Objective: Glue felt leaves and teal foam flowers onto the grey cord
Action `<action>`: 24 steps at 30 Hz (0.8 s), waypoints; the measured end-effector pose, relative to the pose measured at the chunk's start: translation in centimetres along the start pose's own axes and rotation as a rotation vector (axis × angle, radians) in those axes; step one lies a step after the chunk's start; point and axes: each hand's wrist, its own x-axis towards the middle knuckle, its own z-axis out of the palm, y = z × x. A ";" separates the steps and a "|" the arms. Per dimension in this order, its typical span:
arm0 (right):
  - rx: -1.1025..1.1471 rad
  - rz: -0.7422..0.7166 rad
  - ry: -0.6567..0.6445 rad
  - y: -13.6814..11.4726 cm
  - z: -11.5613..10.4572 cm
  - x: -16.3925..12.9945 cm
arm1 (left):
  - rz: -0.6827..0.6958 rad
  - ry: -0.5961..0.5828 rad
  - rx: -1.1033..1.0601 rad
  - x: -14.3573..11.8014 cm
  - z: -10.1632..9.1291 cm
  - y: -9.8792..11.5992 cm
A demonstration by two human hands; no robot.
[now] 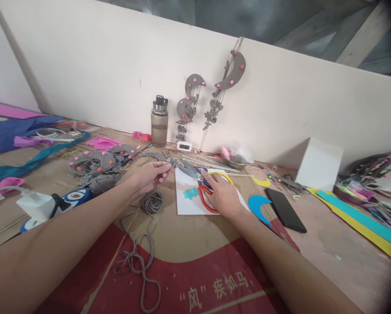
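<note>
My left hand [152, 174] pinches a small grey knotted piece [173, 162], which looks like yarn or felt. Right beside it are the blades of a pair of scissors [192, 171] with red handles. My right hand [222, 194] grips these scissors, its fingers partly hiding the handles. Beneath them lies a white sheet [190, 208] with a teal wavy-edged cutout [190, 193]. A yellow ring [226, 176] shows behind my right hand. Below my left hand sits a coil of grey cord [152, 203], with a loose length trailing toward me.
Grey moon pieces with coloured dots [92, 162] lie left, behind a power strip [74, 198] and white charger [36, 205]. A bottle [159, 124] stands against the white wall. A blue crescent [260, 208] and phone [285, 210] lie right. Moon garlands [236, 72] hang behind.
</note>
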 end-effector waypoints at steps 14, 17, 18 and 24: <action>-0.114 -0.012 0.031 0.1 0.2 -0.1 | 0.033 0.083 -0.030 0.1 -0.1 -0.1; -0.119 -0.024 0.021 0.0 0.1 -0.2 | 0.058 0.083 0.004 0.4 -0.3 -0.4; -0.119 -0.032 0.015 0.0 0.0 -0.2 | 0.065 0.075 0.024 0.4 -0.4 -0.5; -0.111 -0.058 -0.006 0.1 -0.2 -0.2 | 0.082 0.004 0.107 0.4 -0.7 -0.8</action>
